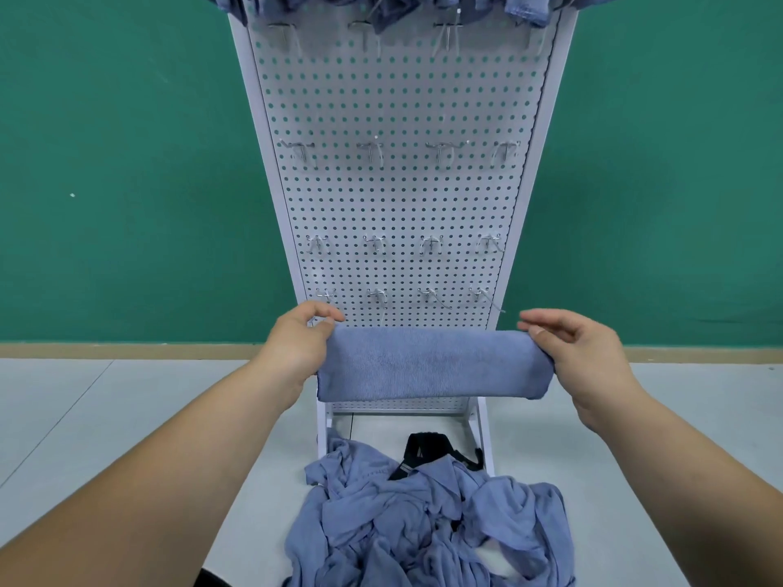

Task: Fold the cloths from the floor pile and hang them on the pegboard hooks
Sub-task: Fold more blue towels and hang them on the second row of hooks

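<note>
A person holds a folded blue cloth [432, 366] level between two bare hands in front of a white pegboard [402, 197] that stands against a green wall [127, 163]. The left hand [303, 345] pinches the cloth's upper left corner between thumb and fingers. The right hand [580, 353] holds the right end, thumb on the top edge, upper fingers lifted just above it. The hands are well apart, one at each end, and the cloth is stretched flat across the board's lower part, clear of the floor [106, 417].

Rows of metal hooks [373, 150] run across the pegboard. The rows in the middle and lower part are bare. The lowest row sits just above the held cloth. At the top edge of the board more blue cloths [381, 10] hang, partly cut off by the frame.

On the floor at the foot of the board lies a crumpled pile [423, 523] of blue cloths, directly below the hands. A black strap [419, 453] shows at the pile's far edge, between the board's two legs.
</note>
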Motion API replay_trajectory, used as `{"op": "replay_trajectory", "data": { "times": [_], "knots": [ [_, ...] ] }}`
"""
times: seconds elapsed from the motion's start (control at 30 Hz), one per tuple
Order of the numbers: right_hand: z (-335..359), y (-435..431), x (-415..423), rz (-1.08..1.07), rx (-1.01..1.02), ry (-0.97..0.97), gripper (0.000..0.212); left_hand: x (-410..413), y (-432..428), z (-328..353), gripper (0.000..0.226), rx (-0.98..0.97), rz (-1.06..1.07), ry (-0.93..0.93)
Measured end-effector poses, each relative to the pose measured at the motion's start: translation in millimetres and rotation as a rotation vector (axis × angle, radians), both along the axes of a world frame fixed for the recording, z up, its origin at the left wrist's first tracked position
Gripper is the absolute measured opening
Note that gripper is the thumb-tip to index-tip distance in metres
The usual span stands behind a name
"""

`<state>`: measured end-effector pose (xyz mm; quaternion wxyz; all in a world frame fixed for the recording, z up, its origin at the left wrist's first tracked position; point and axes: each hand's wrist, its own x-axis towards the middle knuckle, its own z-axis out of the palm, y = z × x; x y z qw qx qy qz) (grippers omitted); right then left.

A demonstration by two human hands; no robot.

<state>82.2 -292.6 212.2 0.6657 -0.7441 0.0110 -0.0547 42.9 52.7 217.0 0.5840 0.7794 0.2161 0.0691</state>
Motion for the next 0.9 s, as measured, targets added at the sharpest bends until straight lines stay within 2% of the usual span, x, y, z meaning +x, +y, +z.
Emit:
{"op": "replay_trajectory", "data": {
  "times": [0.07, 0.13, 0.17, 0.2, 0.27, 0.3, 0.4, 0.47, 0.53, 0.7, 0.8, 0.9],
  "knots": [
    [0, 0, 0, 0.020, -0.045, 0.038, 0.023, -1, -2, -1, 0.032, -0.036, -0.028, 0.023],
    [2, -1, -2, 0.095, -0.053, 0.065, 0.015, -4, -4, 4, 0.018, -0.131, -0.071, 0.039],
    [5, -3, -4, 0.144, -0.081, 0.071, 0.021, -7, -6, 7, 0.006, -0.184, -0.118, 0.047],
    [7, -4, -6, 0.183, -0.134, 0.073, 0.031, -9, -5, 9, 0.012, -0.186, -0.192, 0.059],
    [9, -6, -8, 0.184, -0.351, 0.035, 0.043, -12, -3, 9, 0.032, -0.090, -0.310, 0.101],
    [9, -7, -7, 0.164, -0.474, -0.006, 0.041, -15, -4, 11, 0.032, -0.015, -0.333, 0.112],
    [7, -10, -5, 0.136, -0.628, -0.062, 0.025, -14, -3, 7, 0.015, 0.144, -0.350, 0.117],
    [5, -13, -4, 0.150, -0.638, -0.055, 0.017, -16, -3, 9, 0.009, 0.174, -0.331, 0.111],
    [4, -14, -4, 0.168, -0.601, -0.043, 0.009, -16, -5, 10, 0.013, 0.209, -0.306, 0.088],
    [10, -14, -6, 0.235, -0.255, 0.004, 0.004, -15, -3, 18, 0.016, 0.071, -0.277, -0.082],
    [11, -14, -7, 0.271, -0.252, 0.004, 0.006, -14, -1, 18, 0.010, 0.045, -0.260, -0.187],
    [11, -10, -7, 0.270, -0.274, 0.004, 0.005, -12, 3, 16, 0.011, 0.079, -0.295, -0.149]
  ]
}}
